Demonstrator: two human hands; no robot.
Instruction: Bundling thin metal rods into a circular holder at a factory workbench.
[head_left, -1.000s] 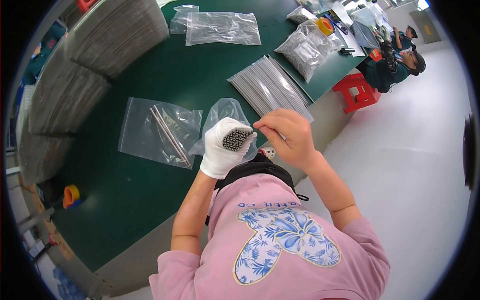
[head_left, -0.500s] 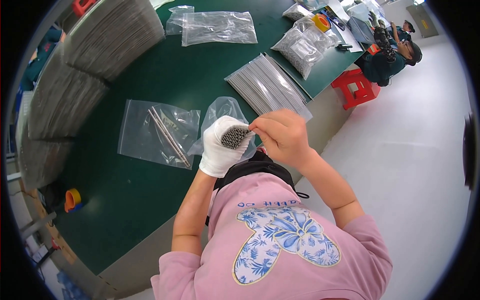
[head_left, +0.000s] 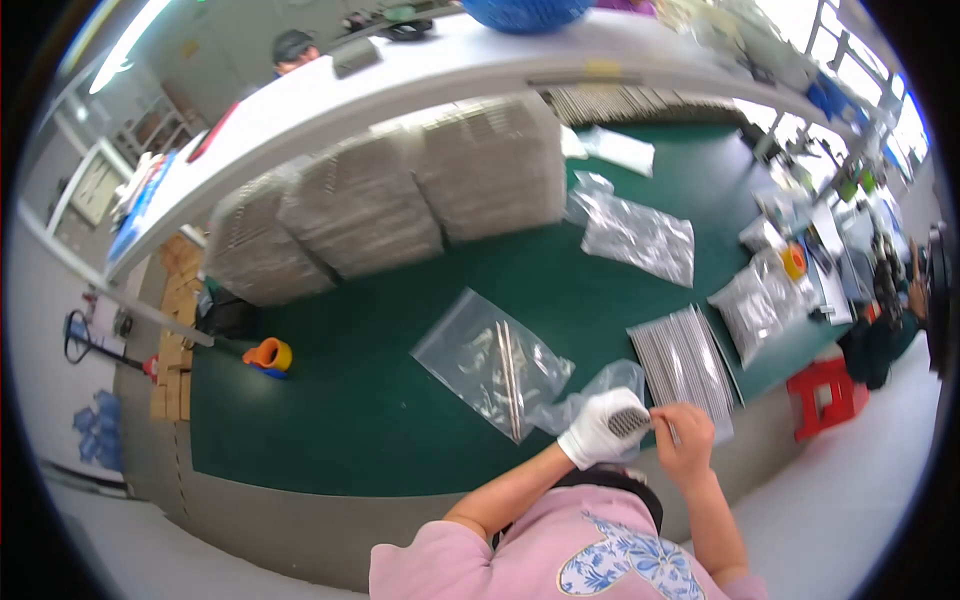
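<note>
My left hand [head_left: 590, 432], in a white glove, is closed round a bundle of thin grey tubes [head_left: 628, 422], their open ends facing up. My bare right hand [head_left: 686, 440] pinches at the bundle's right edge; what lies between its fingertips is too small to make out. Behind the glove a crumpled clear bag [head_left: 612, 378] hangs at the table's edge. Left of it, two thin rods [head_left: 508, 378] rest on a flat clear plastic bag [head_left: 452, 345]. A row of long grey tubes [head_left: 682, 362] lies beyond my right hand.
Wrapped stacks [head_left: 490, 175] line the back of the green table [head_left: 350, 420], under a white shelf [head_left: 450, 75]. An orange tape dispenser [head_left: 268, 356] stands at left. Rightward are filled clear bags [head_left: 752, 308], a red stool [head_left: 826, 396] and a person [head_left: 880, 345]. Another person [head_left: 294, 52] is behind the shelf.
The view has swung up and left, bringing in the shelf and back of the table. Both hands stay together at the bundle, the right still pinching at its edge.
</note>
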